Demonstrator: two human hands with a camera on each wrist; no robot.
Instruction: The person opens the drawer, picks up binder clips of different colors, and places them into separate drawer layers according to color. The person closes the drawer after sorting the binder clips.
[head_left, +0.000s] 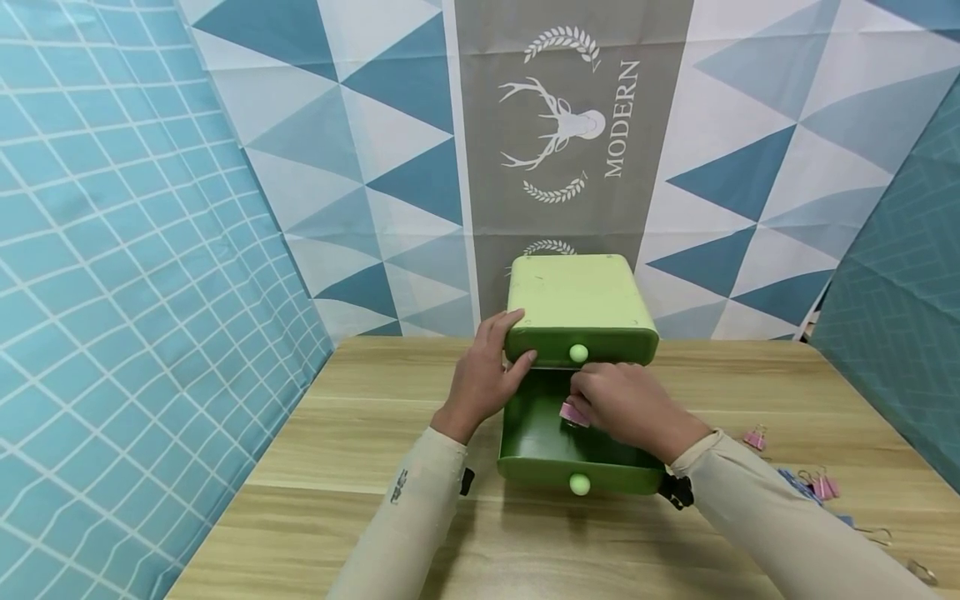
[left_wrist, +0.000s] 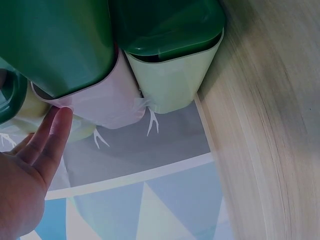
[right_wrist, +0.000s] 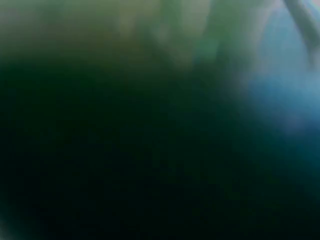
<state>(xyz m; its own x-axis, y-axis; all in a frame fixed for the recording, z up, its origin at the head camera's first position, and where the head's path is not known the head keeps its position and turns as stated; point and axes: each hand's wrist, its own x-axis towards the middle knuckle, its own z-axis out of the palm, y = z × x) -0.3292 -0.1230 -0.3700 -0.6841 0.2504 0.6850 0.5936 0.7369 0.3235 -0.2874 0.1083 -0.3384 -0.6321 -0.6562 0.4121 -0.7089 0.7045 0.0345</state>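
Note:
A small drawer cabinet [head_left: 577,292] with a pale green top stands on the table, its top drawer [head_left: 547,343] closed. Below that, a dark green drawer [head_left: 536,472] is pulled far out of its pink tier [left_wrist: 110,102]. At the cabinet's left front corner is my left hand [head_left: 483,375], thumb on the top drawer's front and straight fingers [left_wrist: 55,132] against the side. My right hand [head_left: 626,407] reaches over the pulled-out drawer and pinches a pink binder clip [head_left: 574,414] inside it. The right wrist view is dark and blurred.
On the table to the right lie more binder clips, among them a pink one [head_left: 755,438], another pink one [head_left: 826,487] and a blue one [head_left: 799,484]. Patterned cloth [head_left: 382,167] hangs behind the cabinet. A lower pale green tier [left_wrist: 167,85] has its drawer slightly out.

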